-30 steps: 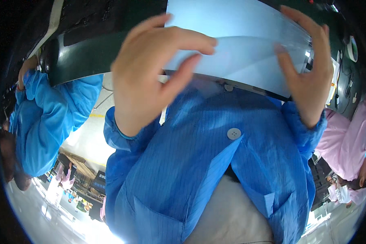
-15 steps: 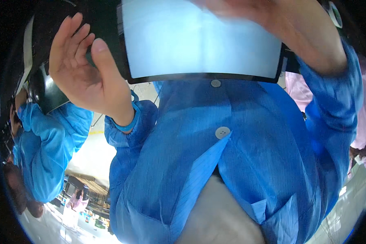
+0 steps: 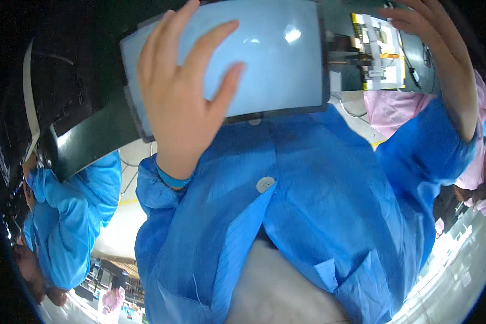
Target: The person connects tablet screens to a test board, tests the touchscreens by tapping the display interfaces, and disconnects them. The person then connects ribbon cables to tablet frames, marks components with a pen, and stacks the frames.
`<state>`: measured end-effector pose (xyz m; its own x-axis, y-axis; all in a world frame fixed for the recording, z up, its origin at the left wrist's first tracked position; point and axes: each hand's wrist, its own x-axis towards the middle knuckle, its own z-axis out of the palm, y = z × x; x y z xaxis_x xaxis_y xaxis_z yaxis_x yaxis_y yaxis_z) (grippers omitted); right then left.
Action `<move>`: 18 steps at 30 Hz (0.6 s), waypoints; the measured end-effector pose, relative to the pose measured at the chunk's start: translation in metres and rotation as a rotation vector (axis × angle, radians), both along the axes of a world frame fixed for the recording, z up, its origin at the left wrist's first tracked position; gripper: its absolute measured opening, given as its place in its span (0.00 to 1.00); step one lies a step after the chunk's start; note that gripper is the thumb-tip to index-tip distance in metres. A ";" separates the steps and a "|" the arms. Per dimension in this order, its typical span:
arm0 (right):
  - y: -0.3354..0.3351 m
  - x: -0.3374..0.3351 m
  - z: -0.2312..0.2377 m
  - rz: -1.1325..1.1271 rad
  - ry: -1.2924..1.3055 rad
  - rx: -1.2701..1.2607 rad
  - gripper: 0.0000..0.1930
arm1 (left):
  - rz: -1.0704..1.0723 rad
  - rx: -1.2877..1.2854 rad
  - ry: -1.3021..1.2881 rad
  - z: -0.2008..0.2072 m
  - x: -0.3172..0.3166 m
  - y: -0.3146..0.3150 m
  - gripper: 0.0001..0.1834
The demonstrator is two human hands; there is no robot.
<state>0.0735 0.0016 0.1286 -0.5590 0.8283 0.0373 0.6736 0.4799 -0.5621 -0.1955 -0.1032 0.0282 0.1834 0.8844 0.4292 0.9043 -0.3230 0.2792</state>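
Observation:
A flat panel with a pale, bluish-white face and a black frame (image 3: pixel 275 81) lies at the table's near edge, slightly tilted in view. My left hand (image 3: pixel 181 102) is over its left part, fingers spread, with a blue band at the wrist. Whether the fingertips touch the panel's face I cannot tell. At the upper right my right hand (image 3: pixel 429 27) reaches past a fixture with yellow edges (image 3: pixel 380 51), its fingers stretched out and apart. Nothing shows in that hand, though its upper part is cut off by the picture's rim.
The dark green table top (image 3: pixel 100 135) extends left of the panel. A black cable (image 3: pixel 410 67) runs beside the fixture. On the left sits a person in a blue sleeve (image 3: pixel 65 210); on the right is someone in pink (image 3: pixel 394 110).
My left hand has moved right, over the panel. My right hand has gone from above the panel to the fixture, which now shows. The panel appears farther left and more tilted.

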 end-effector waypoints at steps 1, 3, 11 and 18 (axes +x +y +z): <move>-0.010 0.019 -0.006 -0.089 0.057 0.116 0.17 | 0.013 -0.025 0.049 0.000 0.006 0.002 0.21; -0.031 0.055 -0.013 -0.178 0.177 0.146 0.17 | 0.036 -0.057 0.107 0.002 0.016 0.003 0.20; -0.123 0.058 -0.156 -0.452 0.792 -1.310 0.23 | -0.479 -0.545 -0.328 0.027 0.053 -0.007 0.13; -0.150 0.054 -0.197 -0.576 2.059 -0.657 0.20 | -0.308 -0.294 -0.051 0.028 0.074 0.020 0.16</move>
